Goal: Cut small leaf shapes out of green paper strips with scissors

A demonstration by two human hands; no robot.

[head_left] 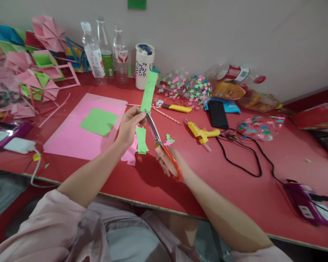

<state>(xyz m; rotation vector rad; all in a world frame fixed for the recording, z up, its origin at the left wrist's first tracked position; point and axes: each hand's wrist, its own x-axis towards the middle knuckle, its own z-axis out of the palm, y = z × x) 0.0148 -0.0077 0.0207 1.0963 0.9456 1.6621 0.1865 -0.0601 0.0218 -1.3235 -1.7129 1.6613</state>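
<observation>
Green paper strip (pixel 149 91) is up over the red tbl (pixel 229 196), standing up w/ a small lean. L hand (pixel 131 125) pinches its low end b/w thumb & fingers. R hand (pixel 168 163) is wrapped round the orange-handled scissors (pixel 157 138); can't tell which finger is in which loop. Blade tips are right by the L thumb; can't tell if they touch the paper. Strip looks v. light, thin & bendy, so a hard squeeze prob. creases it & a rough pull could tear it. Best hold: soft pinch at the edge, skin kept off the blades. Scissors look stiff & heavier, prob. slick on the metal, so hold 'em by the loops. Green paper scrap (pixel 142 141) lies below, next to a pink paper scrap (pixel 130 153); both look light, too.
</observation>
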